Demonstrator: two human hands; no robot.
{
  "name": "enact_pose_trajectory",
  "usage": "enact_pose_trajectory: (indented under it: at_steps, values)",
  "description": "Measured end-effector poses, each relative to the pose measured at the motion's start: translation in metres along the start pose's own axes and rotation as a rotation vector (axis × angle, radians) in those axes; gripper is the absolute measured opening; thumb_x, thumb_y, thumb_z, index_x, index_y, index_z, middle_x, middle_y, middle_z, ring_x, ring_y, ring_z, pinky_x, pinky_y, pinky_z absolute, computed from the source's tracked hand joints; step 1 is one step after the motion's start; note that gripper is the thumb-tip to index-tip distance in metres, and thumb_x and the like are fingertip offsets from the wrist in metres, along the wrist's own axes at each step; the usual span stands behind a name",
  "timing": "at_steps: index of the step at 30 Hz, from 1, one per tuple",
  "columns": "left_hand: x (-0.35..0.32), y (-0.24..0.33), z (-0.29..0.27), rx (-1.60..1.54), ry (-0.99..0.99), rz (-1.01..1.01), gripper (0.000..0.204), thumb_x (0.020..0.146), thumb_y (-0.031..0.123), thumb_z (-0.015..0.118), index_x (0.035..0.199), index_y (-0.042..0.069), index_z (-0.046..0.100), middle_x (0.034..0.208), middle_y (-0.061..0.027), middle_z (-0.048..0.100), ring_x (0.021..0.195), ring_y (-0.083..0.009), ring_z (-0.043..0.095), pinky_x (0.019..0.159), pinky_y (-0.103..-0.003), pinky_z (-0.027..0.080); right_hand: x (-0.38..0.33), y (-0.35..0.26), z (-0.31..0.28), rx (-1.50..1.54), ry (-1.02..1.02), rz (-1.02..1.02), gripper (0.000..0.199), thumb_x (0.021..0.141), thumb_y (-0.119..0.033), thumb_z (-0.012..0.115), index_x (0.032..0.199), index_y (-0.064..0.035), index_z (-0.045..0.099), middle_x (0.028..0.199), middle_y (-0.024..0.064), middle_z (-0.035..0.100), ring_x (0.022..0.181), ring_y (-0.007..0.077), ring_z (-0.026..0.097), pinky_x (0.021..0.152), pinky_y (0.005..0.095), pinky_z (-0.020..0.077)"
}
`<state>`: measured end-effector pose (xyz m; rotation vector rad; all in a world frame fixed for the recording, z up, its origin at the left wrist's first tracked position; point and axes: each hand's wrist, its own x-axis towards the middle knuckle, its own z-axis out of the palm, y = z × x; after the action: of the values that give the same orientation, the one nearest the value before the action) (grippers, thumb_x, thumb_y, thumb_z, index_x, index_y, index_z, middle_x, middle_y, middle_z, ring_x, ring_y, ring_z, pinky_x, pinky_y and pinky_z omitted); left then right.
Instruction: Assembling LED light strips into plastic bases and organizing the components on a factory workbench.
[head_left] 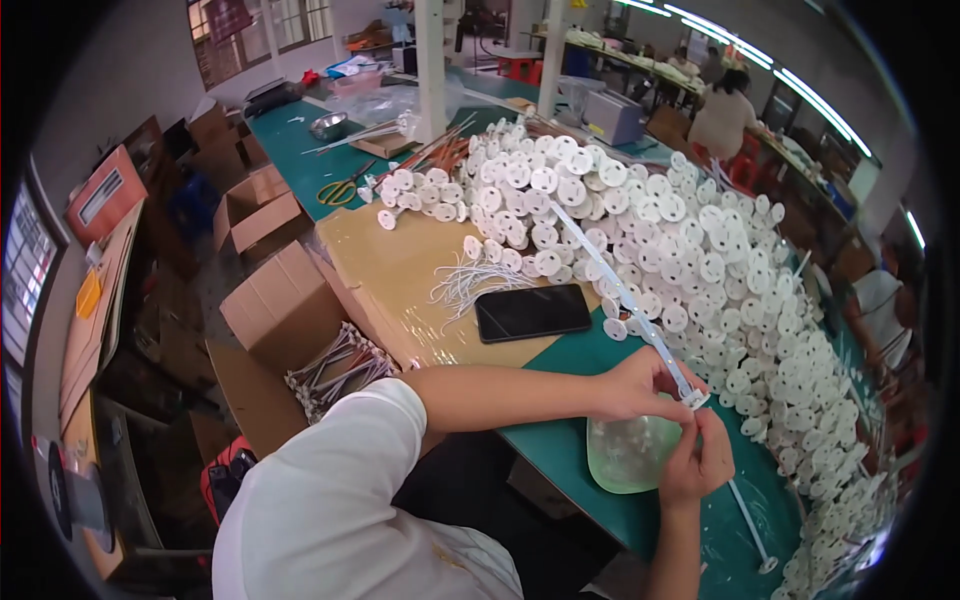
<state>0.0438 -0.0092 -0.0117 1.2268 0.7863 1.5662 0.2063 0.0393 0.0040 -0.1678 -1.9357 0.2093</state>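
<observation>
Head view: pale rods (345, 370) in carton (280, 305)

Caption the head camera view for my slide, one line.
Left hand and right hand hold a white disc-ended strip near a black phone and a heap of white discs.

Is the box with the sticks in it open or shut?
Open. The cardboard box has its flaps spread, and thin sticks show inside.

Left hand (638, 388), right hand (697, 470), fingers (716, 440) bent
</observation>
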Motion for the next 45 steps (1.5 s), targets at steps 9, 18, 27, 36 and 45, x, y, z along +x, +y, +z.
enact_pose_trajectory:
  at_steps: [9,18,27,36,45]
  values:
    - [-0.022,0.112,-0.062,0.749,0.356,0.292,0.068,0.087,0.007,0.067,0.145,0.002,0.033,0.103,-0.0122,0.065,0.096,-0.0198,0.063,0.084,-0.033,0.053,0.0,0.033,-0.007,-0.011,0.028,0.027,0.01,0.086,0.006,0.059,0.095,0.0059,0.064,0.094,0.0172,0.067,0.084,0.0304,0.064,0.076,0.0359,0.0509]
    - [-0.111,0.256,-0.277,1.597,0.788,-0.187,0.037,0.079,0.026,0.066,0.104,-0.001,0.067,0.082,-0.0223,0.066,0.082,-0.0365,0.066,0.074,-0.041,0.051,0.005,0.019,0.001,-0.033,-0.072,-0.035,0.012,0.076,0.008,0.065,0.087,0.0038,0.064,0.092,0.0154,0.066,0.082,0.0322,0.06,0.071,0.0381,0.0489]
    - [-0.089,0.239,-0.26,2.078,0.902,-0.291,0.038,0.075,0.023,0.07,0.109,0.004,0.066,0.108,-0.0183,0.066,0.096,-0.037,0.063,0.085,-0.045,0.051,-0.004,0.024,0.01,-0.007,-0.086,0.125,0.005,0.083,0.006,0.061,0.087,0.0033,0.062,0.082,0.0134,0.063,0.074,0.0252,0.058,0.065,0.0322,0.0466]
    - [0.028,0.087,-0.074,1.343,0.487,0.824,0.015,0.073,0.018,0.071,0.064,0.009,0.063,0.066,-0.0081,0.063,0.064,-0.0279,0.061,0.059,-0.039,0.048,-0.025,0.051,0.014,0.088,-0.105,0.33,0.015,0.092,-0.001,0.053,0.077,0.0017,0.053,0.072,0.0097,0.056,0.062,0.0164,0.052,0.057,0.0279,0.0417]
    - [0.028,0.026,-0.063,1.229,0.257,0.9,0.014,0.069,0.01,0.074,0.064,0.009,0.062,0.06,-0.0072,0.057,0.057,-0.0262,0.059,0.054,-0.038,0.048,-0.021,0.081,-0.002,0.062,0.057,0.508,0.021,0.085,0.001,0.049,0.086,0.0038,0.069,0.078,0.0116,0.068,0.063,0.0172,0.062,0.059,0.0273,0.0487]
